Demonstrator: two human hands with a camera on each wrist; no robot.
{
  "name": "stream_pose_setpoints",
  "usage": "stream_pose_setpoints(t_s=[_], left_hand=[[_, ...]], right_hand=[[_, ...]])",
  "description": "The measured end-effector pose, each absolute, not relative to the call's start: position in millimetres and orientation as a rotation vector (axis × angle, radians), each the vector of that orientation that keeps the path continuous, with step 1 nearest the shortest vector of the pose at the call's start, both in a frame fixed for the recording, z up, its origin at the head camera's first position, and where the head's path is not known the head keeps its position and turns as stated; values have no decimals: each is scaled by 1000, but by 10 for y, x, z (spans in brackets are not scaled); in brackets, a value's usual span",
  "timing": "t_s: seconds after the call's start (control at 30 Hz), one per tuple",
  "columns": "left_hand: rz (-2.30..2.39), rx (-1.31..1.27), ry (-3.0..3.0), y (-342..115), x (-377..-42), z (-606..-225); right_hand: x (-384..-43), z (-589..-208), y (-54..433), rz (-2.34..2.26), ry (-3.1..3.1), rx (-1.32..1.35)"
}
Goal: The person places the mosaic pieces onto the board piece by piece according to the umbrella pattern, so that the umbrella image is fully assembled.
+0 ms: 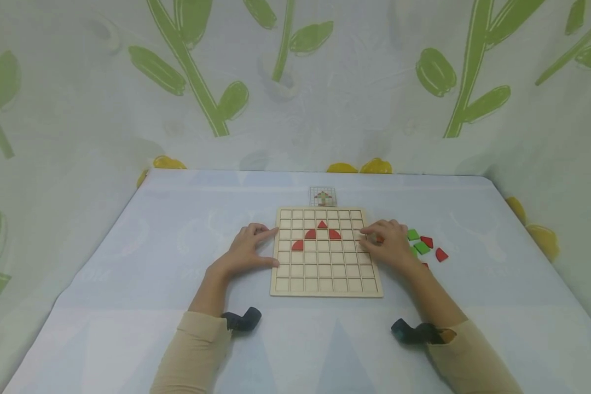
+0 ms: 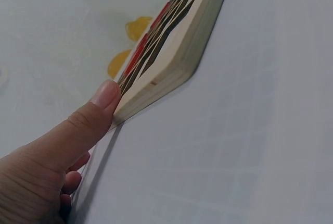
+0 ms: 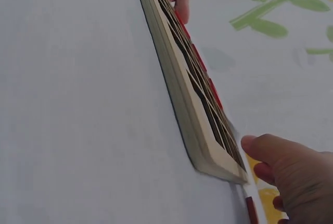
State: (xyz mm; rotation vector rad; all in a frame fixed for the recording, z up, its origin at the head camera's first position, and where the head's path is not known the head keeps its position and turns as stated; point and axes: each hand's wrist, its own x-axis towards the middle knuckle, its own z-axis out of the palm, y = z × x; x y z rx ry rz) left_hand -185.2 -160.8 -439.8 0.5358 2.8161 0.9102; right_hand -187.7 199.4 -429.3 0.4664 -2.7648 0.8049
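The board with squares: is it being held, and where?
The left hand touches the board at its left edge, thumb and pointing finger spread; no grip shows. The right hand is at the right edge; no held piece shows.

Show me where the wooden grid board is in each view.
Head: wooden grid board in the lower middle.
Left wrist: upper middle, running off the top edge.
Right wrist: slanting from the top edge down to the lower right.
Shared landmark: the red pieces on it.
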Motion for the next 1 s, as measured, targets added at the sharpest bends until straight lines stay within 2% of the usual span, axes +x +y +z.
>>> stream_pose_setpoints(t_s=[1.0], left_hand=[[895, 531, 2818, -1600, -1861, -4397]], right_hand=[[-1504, -4311, 2666, 689, -2755, 377]])
